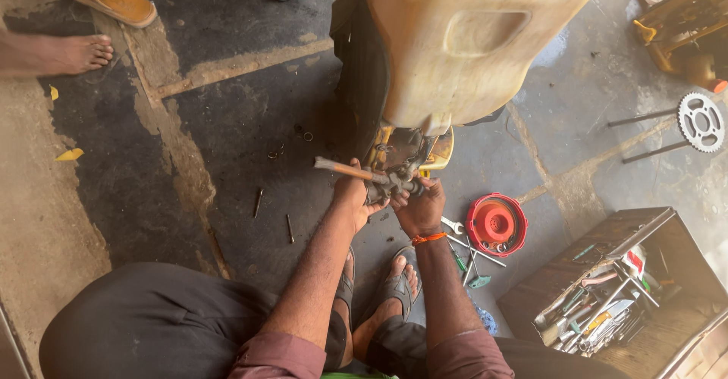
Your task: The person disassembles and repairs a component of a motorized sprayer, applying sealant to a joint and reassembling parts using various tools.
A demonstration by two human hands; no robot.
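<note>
My left hand grips a tool with an orange-tinted handle that sticks out to the left. My right hand, with an orange thread on the wrist, holds a small grey metal assembly between both hands. The assembly sits just below a big cream plastic canister that leans on a dark tyre. A yellow part shows behind the assembly. My sandalled feet are on the floor underneath.
A red round lid and loose wrenches lie right of my hands. A wooden toolbox full of tools stands at lower right. A sprocket and rods lie at far right. Bolts scatter left. Another person's bare foot is at upper left.
</note>
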